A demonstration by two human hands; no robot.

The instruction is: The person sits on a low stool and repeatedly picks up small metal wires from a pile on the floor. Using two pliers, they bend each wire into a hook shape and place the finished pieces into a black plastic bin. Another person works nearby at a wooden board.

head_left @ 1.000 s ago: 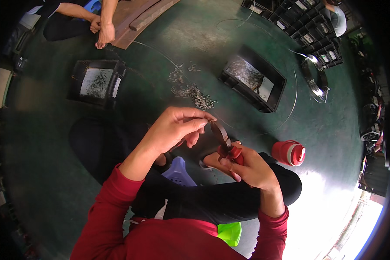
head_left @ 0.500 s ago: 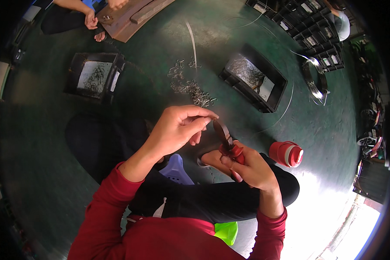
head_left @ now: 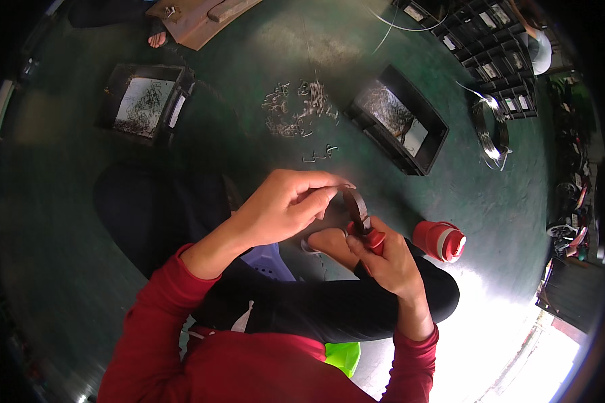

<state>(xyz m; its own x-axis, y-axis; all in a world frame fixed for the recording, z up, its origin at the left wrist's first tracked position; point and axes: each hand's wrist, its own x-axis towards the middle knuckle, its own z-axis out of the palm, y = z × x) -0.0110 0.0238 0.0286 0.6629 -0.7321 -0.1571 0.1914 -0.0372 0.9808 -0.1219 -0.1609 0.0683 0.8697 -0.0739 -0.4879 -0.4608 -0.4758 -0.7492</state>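
In my right hand (head_left: 391, 264) are pliers (head_left: 357, 213) with red handles, fingers wrapped round the grips and dark jaws pointing up and away. My left hand (head_left: 290, 205) is closed in a pinch, its fingertips right at the tip of the jaws. Whatever sits between those fingers is too small to make out. Beyond my hands, a few bent wire hooks (head_left: 320, 154) lie on the green floor. Farther off is a loose heap of similar wire pieces (head_left: 288, 126), partly smeared by motion.
Black crates with wire pieces stand at left (head_left: 179, 101) and right (head_left: 429, 125). A red jug (head_left: 437, 240) is by my right knee. A wire coil (head_left: 480, 124) lies near stacked black crates (head_left: 494, 57). Boards (head_left: 191, 23) and a person's foot (head_left: 157, 40) are at the far left.
Both hands have shifted slightly right, the pliers staying at the left fingertips. The dense clump of wire pieces has moved away from me, leaving a few hooks. A pale strip and a co-worker's hands no longer show.
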